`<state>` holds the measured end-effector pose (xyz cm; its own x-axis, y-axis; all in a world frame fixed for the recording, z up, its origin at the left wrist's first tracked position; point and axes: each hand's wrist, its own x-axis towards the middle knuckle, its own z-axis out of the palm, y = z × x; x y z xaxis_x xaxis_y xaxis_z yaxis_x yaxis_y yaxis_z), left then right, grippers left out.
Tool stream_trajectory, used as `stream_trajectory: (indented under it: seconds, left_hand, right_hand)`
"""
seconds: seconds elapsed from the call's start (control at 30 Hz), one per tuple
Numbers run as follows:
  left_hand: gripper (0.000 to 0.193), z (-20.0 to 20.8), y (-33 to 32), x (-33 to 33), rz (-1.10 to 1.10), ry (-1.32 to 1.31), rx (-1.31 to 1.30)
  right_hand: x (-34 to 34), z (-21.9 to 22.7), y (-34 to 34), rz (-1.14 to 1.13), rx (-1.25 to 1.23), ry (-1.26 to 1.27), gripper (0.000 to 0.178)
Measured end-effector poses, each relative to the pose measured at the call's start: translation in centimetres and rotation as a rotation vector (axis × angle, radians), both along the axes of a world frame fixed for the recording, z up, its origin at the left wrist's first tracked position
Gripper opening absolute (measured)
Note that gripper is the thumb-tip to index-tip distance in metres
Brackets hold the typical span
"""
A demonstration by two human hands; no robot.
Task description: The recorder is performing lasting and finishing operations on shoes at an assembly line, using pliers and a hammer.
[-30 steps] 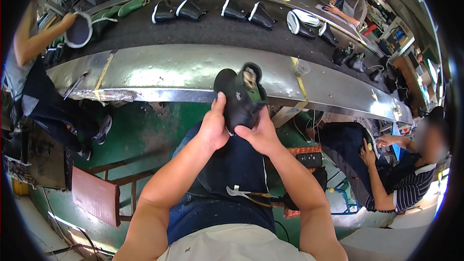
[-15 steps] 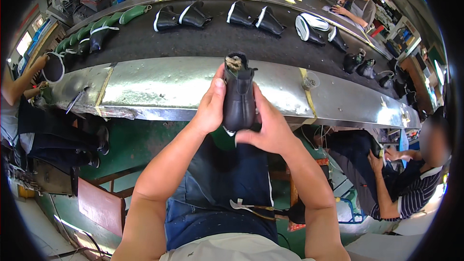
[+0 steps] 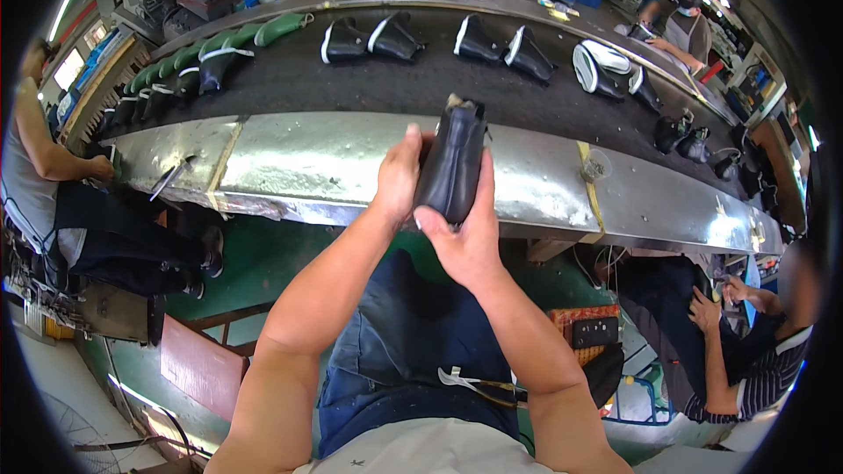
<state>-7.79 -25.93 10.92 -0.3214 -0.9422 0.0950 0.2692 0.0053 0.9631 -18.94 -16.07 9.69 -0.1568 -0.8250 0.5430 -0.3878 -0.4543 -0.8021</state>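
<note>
A black leather boot is held up over the metal edge of the bench, its ankle opening pointing away from me. Something light-coloured shows at that opening. My left hand is closed on the boot's left side with the thumb upward; its other fingers are mostly hidden. From the right and below, my right hand grips the boot, thumb lying near its lower end. Metal pincers with a pale head lie across my lap.
Black boots and green boots stand along the dark belt beyond the metal edge. A small clear cup sits on that edge. Co-workers sit at right, stand at left and work at far right.
The boot has tilted, its upper end now leaning right, and my right thumb has come against its lower end. The view has shifted left. The left co-worker no longer holds up a dark piece.
</note>
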Motion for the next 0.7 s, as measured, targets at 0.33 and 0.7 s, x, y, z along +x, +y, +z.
stream_trajectory:
  seconds: [0.33,0.7]
  left_hand:
    - [0.049,-5.4,4.0,-3.6,0.034,-0.174,-0.388]
    - [0.047,-7.7,-12.2,4.2,0.322,-0.523,-0.336]
  right_hand:
    - [-8.3,0.9,2.1,0.244,0.449,-0.446,0.080]
    - [-29.1,2.7,-14.2,-0.249,0.176,-0.816,0.045]
